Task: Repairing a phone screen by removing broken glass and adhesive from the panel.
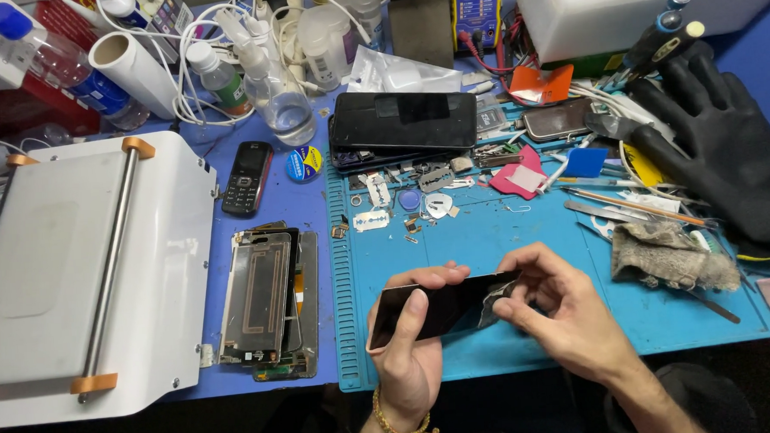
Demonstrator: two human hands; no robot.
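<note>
- The left hand (405, 345) grips a thin black phone screen (437, 308), held above the blue mat (490, 255)
- The right hand (555, 309) pinches its cracked corner
- It looks light, stiff and easy to break, so holding the edges seems best

The left hand (406, 354) covers the near end of the dark glossy phone screen panel (441, 307), and the right hand's fingers (526, 275) hide its far corner. The white flat-topped machine with the steel bar (84, 273) runs off the left edge. The black rubber glove (720, 150) is cut by the right edge. The small metal bits (410, 202) on the blue mat are too tiny to tell apart.
</note>
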